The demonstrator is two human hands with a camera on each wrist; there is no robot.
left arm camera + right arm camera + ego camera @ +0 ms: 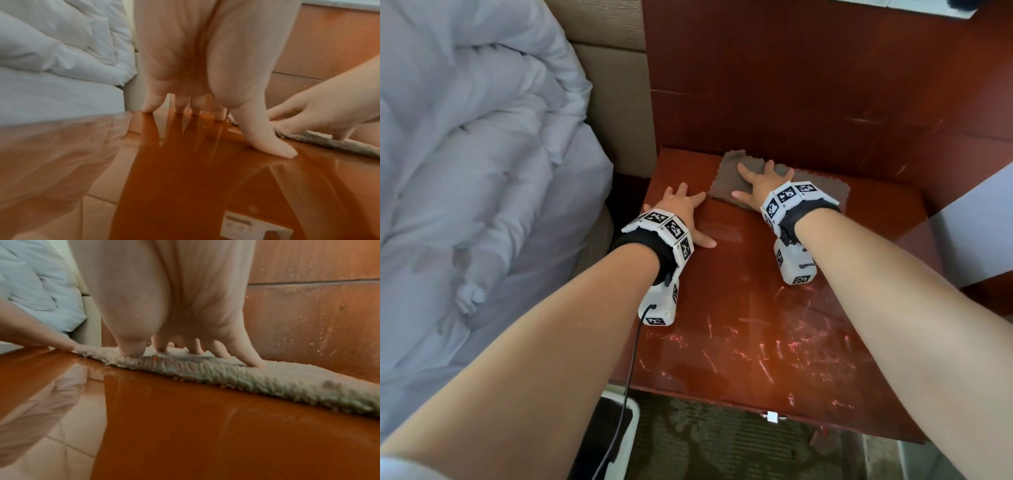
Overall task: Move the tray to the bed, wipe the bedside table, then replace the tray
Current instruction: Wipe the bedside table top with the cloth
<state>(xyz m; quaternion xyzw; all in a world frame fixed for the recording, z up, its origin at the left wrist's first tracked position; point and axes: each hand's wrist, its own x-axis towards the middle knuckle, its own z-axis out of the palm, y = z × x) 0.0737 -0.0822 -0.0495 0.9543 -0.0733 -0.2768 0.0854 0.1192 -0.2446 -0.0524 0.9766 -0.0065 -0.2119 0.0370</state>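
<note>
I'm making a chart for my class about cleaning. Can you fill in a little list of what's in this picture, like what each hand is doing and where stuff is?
Place: bedside table, shiny red-brown wood with scratches, next to a bed
Cloth: grey-brown cloth lying flat near the back of the table
Right hand: fingers spread, pressing down on the cloth
Left hand: flat on the bare table, just left of the cloth
Bed: white duvet, rumpled, on the left
Tray: not in view

No legible text, only coded square markers on wrist bands [664, 226]
</note>
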